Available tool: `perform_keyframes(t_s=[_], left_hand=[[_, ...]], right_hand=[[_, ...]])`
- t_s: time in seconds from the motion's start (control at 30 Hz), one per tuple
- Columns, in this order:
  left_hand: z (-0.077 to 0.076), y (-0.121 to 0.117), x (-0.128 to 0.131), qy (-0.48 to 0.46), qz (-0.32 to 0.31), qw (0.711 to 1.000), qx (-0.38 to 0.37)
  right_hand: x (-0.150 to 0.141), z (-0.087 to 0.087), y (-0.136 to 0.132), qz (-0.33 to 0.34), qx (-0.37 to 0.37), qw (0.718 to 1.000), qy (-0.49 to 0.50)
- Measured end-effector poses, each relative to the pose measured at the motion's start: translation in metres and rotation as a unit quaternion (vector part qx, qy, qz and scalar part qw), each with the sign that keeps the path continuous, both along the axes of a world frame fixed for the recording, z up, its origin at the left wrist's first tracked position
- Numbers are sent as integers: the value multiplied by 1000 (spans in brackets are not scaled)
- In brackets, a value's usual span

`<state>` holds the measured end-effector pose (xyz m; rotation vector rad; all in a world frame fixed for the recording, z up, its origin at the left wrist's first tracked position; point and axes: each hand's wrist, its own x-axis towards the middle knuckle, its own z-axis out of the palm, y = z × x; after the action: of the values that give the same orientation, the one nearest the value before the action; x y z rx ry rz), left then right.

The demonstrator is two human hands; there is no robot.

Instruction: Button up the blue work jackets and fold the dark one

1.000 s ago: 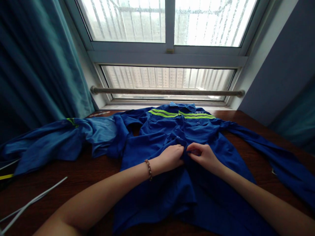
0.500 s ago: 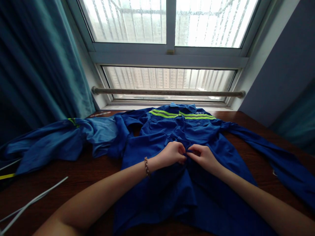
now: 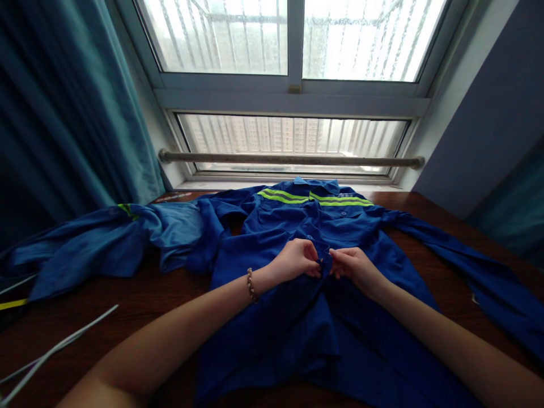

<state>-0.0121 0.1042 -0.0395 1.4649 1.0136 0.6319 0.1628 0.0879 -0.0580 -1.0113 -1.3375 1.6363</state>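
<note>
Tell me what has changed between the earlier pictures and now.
The fingertips, close together half a second ago, have drawn slightly apart: the right hand's shifted a little to the right, and a bit of the blue shirt's front now shows between them and the left hand. Both hands still pinch the cloth. The sleeves, curtain and white cords stayed put.

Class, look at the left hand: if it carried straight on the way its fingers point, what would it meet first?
The left hand would first meet the gathered front of the blue jacket at its fingertips, then probably the right hand, though depth is unclear.
</note>
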Motion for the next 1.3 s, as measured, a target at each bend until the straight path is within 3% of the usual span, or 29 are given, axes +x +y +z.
perform_keyframes(t_s=[0.23,0.5,0.63,0.8,1.17,1.3], left_hand=[[-3,2,-3,9,0,1000,18],[-8,4,-2,11,-6,1000,22],[-5,3,-3,38,-21,998,56],[-1,0,-3,44,-15,997,54],[3,-3,1,-18,44,998,-47],[7,-9,4,-68,79,991,-85]], right_hand=[[-3,3,-4,-42,139,982,-124],[-4,5,-10,-86,292,923,-234],[-4,6,-11,-104,308,910,-258],[-3,5,-9,-84,306,914,-254],[-4,6,-8,-69,287,916,-271],[-5,5,-11,-82,321,896,-296]])
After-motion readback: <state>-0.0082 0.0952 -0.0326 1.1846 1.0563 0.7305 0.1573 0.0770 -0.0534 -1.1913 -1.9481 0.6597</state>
